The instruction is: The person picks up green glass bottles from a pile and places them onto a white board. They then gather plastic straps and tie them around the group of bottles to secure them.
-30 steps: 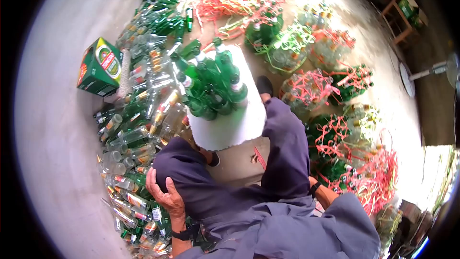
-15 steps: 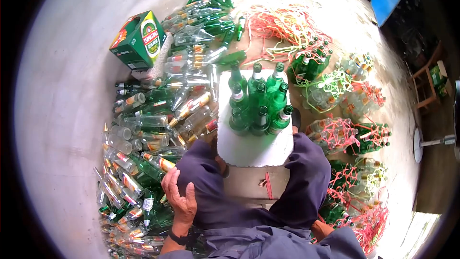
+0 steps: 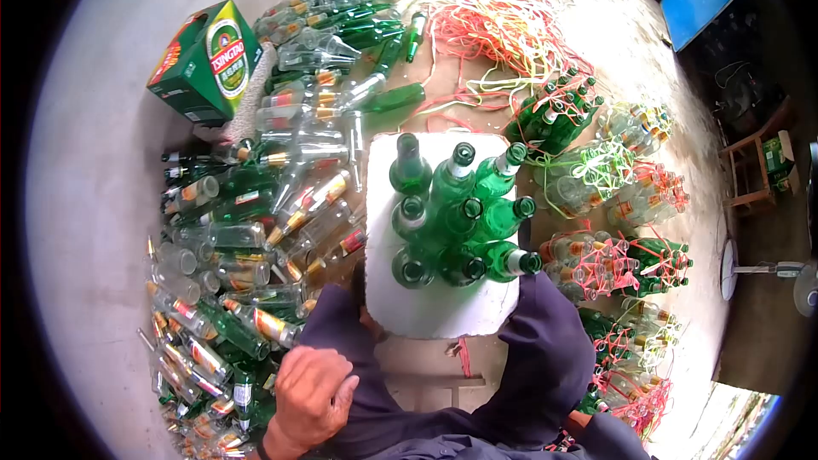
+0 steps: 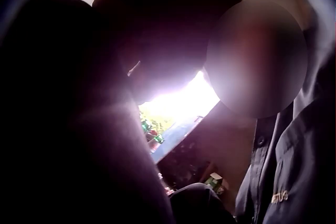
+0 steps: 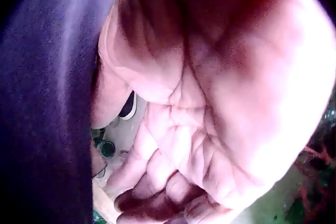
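In the head view my left hand (image 3: 311, 396) is over my left thigh, its back to the camera and its fingers bent; nothing shows in it. The left wrist view is mostly dark and does not show the fingers. My right hand (image 5: 189, 108) hangs beside the dark trouser leg (image 5: 47, 103), palm in view, fingers loosely curled round nothing. In the head view it is mostly hidden past my right thigh. Between my knees, several green glass bottles (image 3: 463, 220) stand upright in rows on a white board (image 3: 443, 317).
Loose clear and green bottles (image 3: 230, 236) lie heaped along the left wall, below a green beer carton (image 3: 209, 60). Tied bundles of bottles (image 3: 588, 260) line the right side. A tangle of red and yellow straps (image 3: 503, 30) lies beyond the board. A fan (image 3: 730, 271) stands far right.
The head view has tilted and shifted, now looking more steeply onto the bottles. My left hand has come up off the knee, its fingers going from spread to bent.
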{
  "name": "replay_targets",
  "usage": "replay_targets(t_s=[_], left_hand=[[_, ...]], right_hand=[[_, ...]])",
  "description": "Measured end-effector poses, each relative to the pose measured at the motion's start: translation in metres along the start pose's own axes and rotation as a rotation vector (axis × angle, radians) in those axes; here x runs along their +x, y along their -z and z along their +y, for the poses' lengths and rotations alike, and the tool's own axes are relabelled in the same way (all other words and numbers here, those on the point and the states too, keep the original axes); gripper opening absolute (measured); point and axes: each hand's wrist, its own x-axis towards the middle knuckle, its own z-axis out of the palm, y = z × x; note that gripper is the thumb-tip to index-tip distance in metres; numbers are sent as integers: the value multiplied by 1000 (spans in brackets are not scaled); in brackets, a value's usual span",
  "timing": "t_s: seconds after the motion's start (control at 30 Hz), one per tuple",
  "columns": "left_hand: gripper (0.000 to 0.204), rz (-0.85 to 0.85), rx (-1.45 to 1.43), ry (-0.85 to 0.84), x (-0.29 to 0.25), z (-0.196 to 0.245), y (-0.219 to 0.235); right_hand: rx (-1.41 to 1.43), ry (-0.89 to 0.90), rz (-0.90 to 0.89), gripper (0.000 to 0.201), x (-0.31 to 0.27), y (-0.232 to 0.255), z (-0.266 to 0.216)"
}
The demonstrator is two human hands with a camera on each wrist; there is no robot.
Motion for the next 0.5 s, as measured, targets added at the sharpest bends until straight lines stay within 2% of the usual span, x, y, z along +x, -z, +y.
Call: replay_targets(t_s=[0.17, 0.27, 0.4, 0.5], left_hand=[[26, -35, -37, -89, 55, -3, 6], [25, -179, -113, -194, 74, -14, 10], [25, -168, -90, -268, 88, -23, 16], [23, -157, -98, -230, 90, -33, 14]], right_hand=[[-24, -67, -38, 22, -2, 12, 5], [-57, -75, -65, 22, 7, 25, 4], [-126, -36, -100, 22, 21, 49, -3], [-204, 31, -124, 21, 36, 76, -13]])
